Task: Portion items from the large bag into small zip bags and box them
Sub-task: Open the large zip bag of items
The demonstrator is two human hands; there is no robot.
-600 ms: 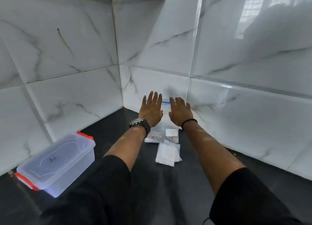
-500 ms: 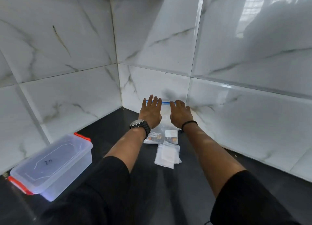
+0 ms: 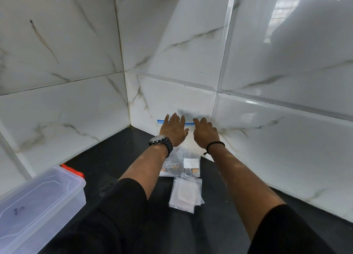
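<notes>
A large clear zip bag (image 3: pixel 189 165) with a blue seal strip (image 3: pixel 161 121) leans against the back wall tile, with dark and orange items showing in its lower part. My left hand (image 3: pixel 173 131), with a watch at the wrist, lies flat over the bag's upper left, fingers spread and reaching the blue strip. My right hand (image 3: pixel 205 134) rests beside it on the upper right, fingertips at the strip. A small stack of empty clear zip bags (image 3: pixel 186 193) lies on the black counter (image 3: pixel 114 158) in front of the large bag.
A translucent plastic box (image 3: pixel 38 206) with its lid on and orange clips (image 3: pixel 73 170) stands at the lower left on the counter. White marble tile walls (image 3: pixel 267 129) close off the corner at left and behind.
Both hands have stayed side by side on the top of the large bag, fingertips now at the blue strip. The view has shifted, so the box sits lower and further left.
</notes>
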